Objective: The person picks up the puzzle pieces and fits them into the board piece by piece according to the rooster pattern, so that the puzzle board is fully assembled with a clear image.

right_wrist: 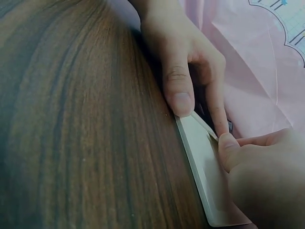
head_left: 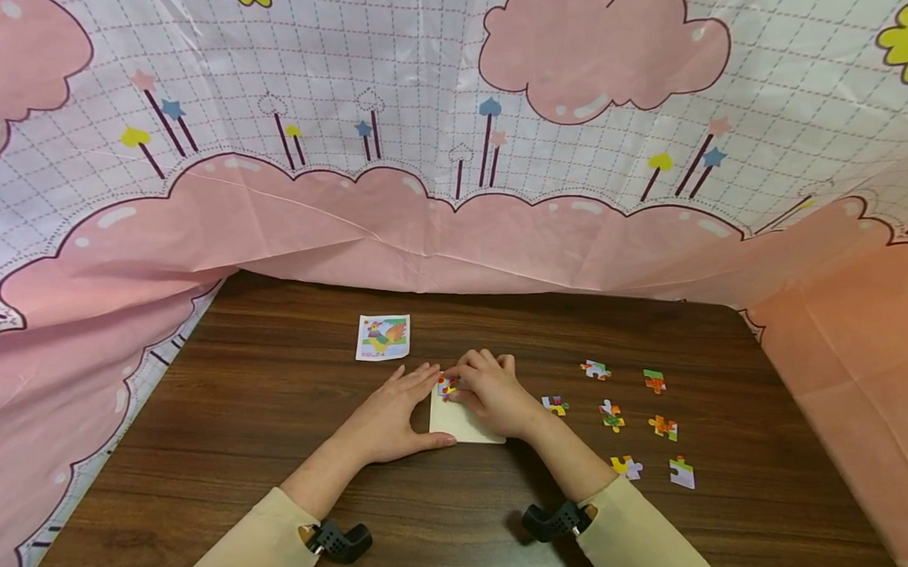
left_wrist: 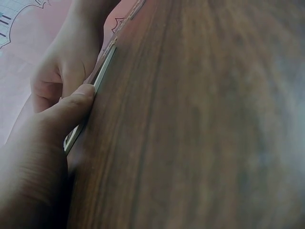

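A small cream puzzle board [head_left: 466, 425] lies on the table in the head view. My left hand [head_left: 387, 415] lies along its left side, fingers outstretched at the far left corner and thumb on the near left corner. In the left wrist view that thumb [left_wrist: 78, 102] presses at the board's edge. With thumb and forefinger my right hand [head_left: 495, 395] pinches a colourful jigsaw piece [head_left: 446, 387] at the board's far left corner. The right hand covers part of the board. In the right wrist view, the right thumb [right_wrist: 228, 148] hides most of the piece.
Several loose jigsaw pieces [head_left: 611, 416] are spread to the right of the board. A square picture card [head_left: 383, 338] with a printed bird lies behind the left hand. Patterned pink and white cloth [head_left: 422, 226] hangs around the dark wooden table [head_left: 226, 425].
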### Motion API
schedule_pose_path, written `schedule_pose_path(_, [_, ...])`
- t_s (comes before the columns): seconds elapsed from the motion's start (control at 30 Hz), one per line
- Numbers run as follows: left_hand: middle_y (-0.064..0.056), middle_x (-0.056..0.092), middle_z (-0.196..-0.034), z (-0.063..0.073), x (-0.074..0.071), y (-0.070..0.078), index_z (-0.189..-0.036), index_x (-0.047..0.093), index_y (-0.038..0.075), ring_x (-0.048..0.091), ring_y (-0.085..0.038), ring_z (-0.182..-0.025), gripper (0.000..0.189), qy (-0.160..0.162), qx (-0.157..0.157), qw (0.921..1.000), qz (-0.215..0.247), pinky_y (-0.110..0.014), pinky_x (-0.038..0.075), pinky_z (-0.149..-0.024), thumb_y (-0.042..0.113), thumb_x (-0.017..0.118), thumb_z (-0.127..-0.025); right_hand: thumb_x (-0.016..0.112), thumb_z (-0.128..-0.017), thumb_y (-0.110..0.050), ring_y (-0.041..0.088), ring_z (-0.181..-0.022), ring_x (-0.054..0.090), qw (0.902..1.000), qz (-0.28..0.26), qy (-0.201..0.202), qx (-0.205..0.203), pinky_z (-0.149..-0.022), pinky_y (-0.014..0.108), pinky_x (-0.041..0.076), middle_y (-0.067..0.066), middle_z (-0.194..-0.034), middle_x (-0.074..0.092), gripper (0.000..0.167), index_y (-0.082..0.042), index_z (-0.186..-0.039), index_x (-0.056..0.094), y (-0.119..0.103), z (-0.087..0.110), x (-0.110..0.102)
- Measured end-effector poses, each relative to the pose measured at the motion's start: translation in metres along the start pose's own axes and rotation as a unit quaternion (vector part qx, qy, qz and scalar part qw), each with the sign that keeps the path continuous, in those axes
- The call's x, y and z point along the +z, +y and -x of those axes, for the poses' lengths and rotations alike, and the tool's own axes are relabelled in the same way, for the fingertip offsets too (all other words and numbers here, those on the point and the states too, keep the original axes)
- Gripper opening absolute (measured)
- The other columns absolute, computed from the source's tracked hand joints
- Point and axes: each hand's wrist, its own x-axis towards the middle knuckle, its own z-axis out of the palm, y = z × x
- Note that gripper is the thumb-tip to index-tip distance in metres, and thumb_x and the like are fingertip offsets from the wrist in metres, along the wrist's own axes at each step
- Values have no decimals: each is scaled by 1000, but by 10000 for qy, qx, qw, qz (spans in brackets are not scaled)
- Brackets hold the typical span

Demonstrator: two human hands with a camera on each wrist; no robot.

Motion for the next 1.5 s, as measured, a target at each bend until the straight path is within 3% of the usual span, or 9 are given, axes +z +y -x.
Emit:
schedule_pose_path(0.67, [-7, 36, -169, 0, -1, 2, -163, 40, 5, 28, -23, -157, 109, -48, 14, 10000, -35, -48, 13, -130, 81, 63, -88, 74, -102, -29, 15, -103, 49, 9985, 502, 222, -41, -87, 49, 30, -7, -114, 57, 36, -18, -136, 75, 3, 0, 0])
schedule_pose_path(1.07, [-8, 32, -171, 2, 0, 2, -165, 36, 7, 27, -24, -158, 106, 9, 135, 9999, -87, -52, 14, -129, 78, 63, -91, 72, -104, -32, 15, -107, 51, 9994, 237, 236, -62, -89, 48, 32, -6, -117, 58, 37, -13, -135, 75, 6, 2, -1])
schedule_pose_path(1.27, [-7, 30, -172, 1, 0, 2, -166, 36, 9, 24, -24, -159, 106, -124, 79, 9998, -164, -52, 12, -129, 80, 61, -91, 72, -104, -30, 18, -113, 54, 9998, -92, 203, -14, -91, 49, 32, -3, -121, 61, 33, -11, -130, 77, 8, 8, -15])
schedule_pose_path(1.5, [-6, 29, -172, 1, -3, 3, -166, 36, 8, 24, -25, -159, 106, -233, 9, 9996, -188, -53, 13, -129, 79, 61, -92, 74, -103, -26, 21, -116, 54, 9988, -227, 431, 41, -92, 48, 36, 0, -124, 61, 28, -12, -128, 78, 15, 19, -34])
